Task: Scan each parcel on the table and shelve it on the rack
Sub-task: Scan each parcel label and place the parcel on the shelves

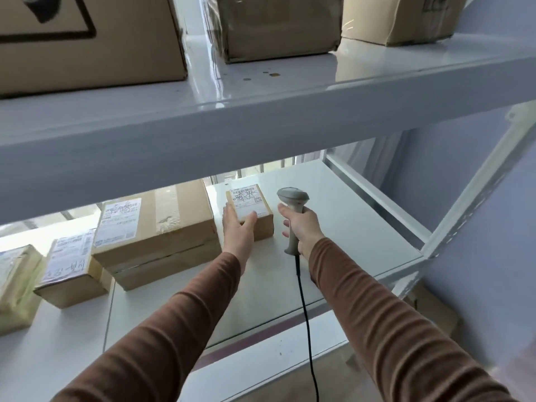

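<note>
A small cardboard parcel (255,211) with a white label on top sits on the white middle shelf (348,227) of the rack. My left hand (237,230) lies against the parcel's near left corner, fingers straight along its left side and thumb on the label. Just right of the parcel, my right hand (303,227) grips the handle of a grey barcode scanner (291,198), its head pointing away from me. The scanner's black cable (304,314) hangs down toward me.
A large taped box (156,227) and two smaller labelled parcels (72,268) (14,285) stand to the left on the same shelf. The upper shelf (261,117) carries three cardboard boxes (275,24). A white diagonal brace (478,175) closes the rack's right side.
</note>
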The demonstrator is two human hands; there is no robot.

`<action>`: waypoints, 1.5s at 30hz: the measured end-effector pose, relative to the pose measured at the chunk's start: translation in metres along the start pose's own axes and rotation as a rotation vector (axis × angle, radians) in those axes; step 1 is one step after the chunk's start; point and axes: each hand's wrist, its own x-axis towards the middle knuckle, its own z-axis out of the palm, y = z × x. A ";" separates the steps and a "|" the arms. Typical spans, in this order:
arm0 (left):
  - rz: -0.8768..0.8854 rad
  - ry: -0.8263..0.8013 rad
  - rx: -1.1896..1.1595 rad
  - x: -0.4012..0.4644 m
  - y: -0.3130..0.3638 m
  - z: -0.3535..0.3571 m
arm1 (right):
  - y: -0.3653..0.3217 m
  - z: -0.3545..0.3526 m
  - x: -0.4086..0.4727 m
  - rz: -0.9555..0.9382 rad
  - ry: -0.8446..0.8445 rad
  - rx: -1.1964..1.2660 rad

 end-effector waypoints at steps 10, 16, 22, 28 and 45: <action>0.208 -0.339 0.015 -0.093 0.028 0.085 | 0.000 -0.116 -0.095 -0.208 0.309 -0.036; 0.072 -0.651 -0.051 -0.172 0.008 0.188 | 0.017 -0.255 -0.171 -0.221 0.634 -0.033; 0.012 -0.907 -0.091 -0.237 0.000 0.302 | 0.025 -0.390 -0.235 -0.196 0.968 0.012; -0.041 -1.057 0.004 -0.278 -0.018 0.433 | 0.035 -0.524 -0.248 -0.191 1.112 0.077; -0.279 -1.113 0.359 -0.288 -0.114 0.723 | 0.141 -0.747 -0.106 0.144 1.095 0.452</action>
